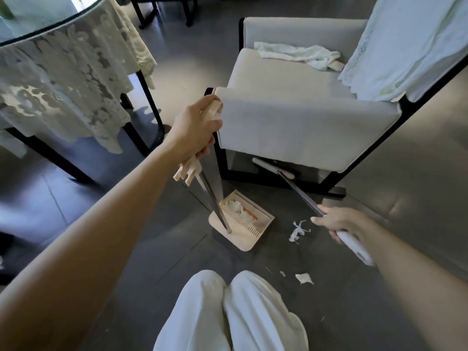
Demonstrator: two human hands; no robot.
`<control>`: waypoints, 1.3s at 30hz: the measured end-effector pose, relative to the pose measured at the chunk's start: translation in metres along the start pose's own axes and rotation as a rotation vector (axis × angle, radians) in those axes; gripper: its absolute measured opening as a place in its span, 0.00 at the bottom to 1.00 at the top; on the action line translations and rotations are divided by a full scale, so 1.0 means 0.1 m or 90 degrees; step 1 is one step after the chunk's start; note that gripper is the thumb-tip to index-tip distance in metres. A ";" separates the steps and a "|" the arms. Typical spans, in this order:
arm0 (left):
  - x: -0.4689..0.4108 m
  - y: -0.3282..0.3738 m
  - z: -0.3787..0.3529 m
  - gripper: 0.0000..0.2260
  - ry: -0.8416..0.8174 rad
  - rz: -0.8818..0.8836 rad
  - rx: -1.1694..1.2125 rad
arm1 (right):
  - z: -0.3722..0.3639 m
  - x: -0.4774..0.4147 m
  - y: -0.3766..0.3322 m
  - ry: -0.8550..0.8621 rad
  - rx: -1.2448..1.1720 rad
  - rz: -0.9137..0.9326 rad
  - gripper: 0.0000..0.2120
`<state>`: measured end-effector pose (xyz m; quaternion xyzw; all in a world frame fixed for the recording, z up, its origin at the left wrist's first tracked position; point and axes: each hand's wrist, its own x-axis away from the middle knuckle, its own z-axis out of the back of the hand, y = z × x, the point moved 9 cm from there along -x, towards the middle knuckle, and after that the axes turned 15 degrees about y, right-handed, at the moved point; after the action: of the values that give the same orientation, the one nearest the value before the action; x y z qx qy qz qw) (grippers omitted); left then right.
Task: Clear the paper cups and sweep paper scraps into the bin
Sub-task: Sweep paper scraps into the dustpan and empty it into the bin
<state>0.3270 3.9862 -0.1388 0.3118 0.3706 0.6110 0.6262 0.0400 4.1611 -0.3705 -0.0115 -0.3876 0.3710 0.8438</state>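
My left hand [196, 127] grips the beige handle of a long-handled dustpan [241, 234], which stands on the dark floor with white paper scraps and an orange bit inside it. My right hand [340, 221] grips the white handle of a broom whose metal pole [298, 196] slants up-left; the broom head [273, 167] reaches under the chair. A crumpled white scrap [297, 231] lies on the floor between the dustpan and my right hand. Two smaller scraps [304, 277] lie near my knees. No paper cups or bin are in view.
A grey upholstered chair [304, 127] with a black frame stands right behind the dustpan, a white cloth [298, 55] lying on its seat. A glass-topped table with a lace cloth [63, 79] fills the upper left. My white-trousered legs [228, 312] are at the bottom.
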 end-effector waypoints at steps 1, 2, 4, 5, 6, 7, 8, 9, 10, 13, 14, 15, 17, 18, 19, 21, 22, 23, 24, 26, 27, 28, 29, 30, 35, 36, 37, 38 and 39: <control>-0.03 -0.01 0.00 0.21 0.000 0.004 -0.004 | 0.09 0.07 0.00 -0.014 -0.011 -0.009 0.32; -0.04 -0.03 0.00 0.22 -0.002 0.010 -0.010 | 0.18 0.14 0.01 -0.025 -0.014 -0.021 0.33; -0.06 -0.06 0.00 0.22 -0.005 0.021 -0.017 | 0.37 0.27 0.00 -0.028 0.027 -0.015 0.35; -0.06 -0.07 0.00 0.22 -0.004 0.023 -0.018 | 0.45 0.33 -0.02 -0.019 0.072 0.009 0.35; -0.06 -0.08 0.01 0.22 -0.003 0.024 -0.018 | 0.52 0.37 -0.05 -0.007 0.122 0.037 0.36; -0.07 -0.09 0.01 0.22 -0.001 0.024 -0.015 | 0.56 0.39 -0.07 0.009 0.148 0.054 0.36; -0.08 -0.09 0.02 0.22 0.001 0.023 -0.012 | 0.58 0.38 -0.10 0.026 0.160 0.072 0.36; -0.09 -0.10 0.02 0.22 0.003 0.022 -0.011 | 0.59 0.35 -0.13 0.037 0.169 0.083 0.36; -0.11 -0.11 0.03 0.22 0.004 0.020 -0.011 | 0.57 0.31 -0.18 0.044 0.183 0.093 0.36; -0.16 -0.13 0.04 0.21 0.007 0.003 -0.006 | 0.50 0.05 -0.31 0.035 0.213 0.097 0.38; -0.17 -0.14 0.05 0.20 0.012 -0.001 -0.004 | 0.47 -0.06 -0.33 0.016 0.190 0.082 0.38; -0.17 -0.15 0.06 0.20 0.017 -0.004 -0.002 | 0.42 -0.16 -0.34 -0.011 0.142 0.056 0.39; -0.16 -0.15 0.08 0.20 0.022 -0.007 0.002 | 0.31 -0.28 -0.35 -0.063 0.067 -0.010 0.40; -0.14 -0.14 0.09 0.19 0.023 -0.009 0.002 | 0.28 -0.30 -0.35 -0.081 0.059 -0.027 0.40; -0.11 -0.14 0.10 0.19 0.026 -0.009 0.003 | 0.26 -0.29 -0.36 -0.099 0.060 -0.038 0.41; -0.05 -0.13 0.11 0.20 0.032 -0.002 0.006 | 0.32 -0.22 -0.38 -0.130 0.038 -0.054 0.43; -0.01 -0.13 0.10 0.21 0.031 0.007 0.007 | 0.39 -0.17 -0.39 -0.142 0.024 -0.062 0.43; 0.03 -0.12 0.10 0.21 0.029 0.016 0.010 | 0.46 -0.08 -0.41 -0.154 0.016 -0.065 0.44; 0.08 -0.12 0.10 0.22 0.026 0.026 0.011 | 0.52 0.04 -0.44 -0.170 0.010 -0.070 0.44; 0.20 -0.13 0.14 0.22 0.024 0.040 -0.007 | 0.52 0.33 -0.49 -0.210 -0.017 -0.090 0.44; 0.26 -0.14 0.18 0.22 0.024 0.047 -0.018 | 0.48 0.49 -0.51 -0.230 -0.042 -0.108 0.43; 0.33 -0.16 0.23 0.21 0.025 0.056 -0.023 | 0.42 0.65 -0.51 -0.247 -0.068 -0.133 0.43; 0.38 -0.17 0.30 0.20 0.026 0.065 -0.023 | 0.35 0.81 -0.49 -0.263 -0.082 -0.152 0.42; 0.43 -0.17 0.37 0.19 0.027 0.070 -0.022 | 0.29 0.97 -0.46 -0.277 -0.077 -0.162 0.41; 0.55 -0.16 0.72 0.16 0.018 0.079 -0.062 | 0.24 1.59 -0.38 -0.291 0.044 -0.126 0.41; 0.58 -0.19 0.78 0.16 0.010 0.082 -0.071 | 0.25 1.68 -0.42 -0.283 0.057 -0.114 0.41; 0.61 -0.22 0.83 0.15 0.002 0.083 -0.077 | 0.26 1.75 -0.47 -0.272 0.059 -0.108 0.41; 0.64 -0.26 0.88 0.15 -0.007 0.082 -0.082 | 0.26 1.82 -0.52 -0.265 0.049 -0.109 0.41; 0.66 -0.29 0.94 0.15 -0.011 0.080 -0.084 | 0.26 1.87 -0.58 -0.262 0.032 -0.113 0.41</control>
<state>0.4204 4.0565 -0.1184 0.2980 0.3038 0.6691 0.6092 0.1376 4.2314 -0.2134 0.1194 -0.5422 0.2993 0.7760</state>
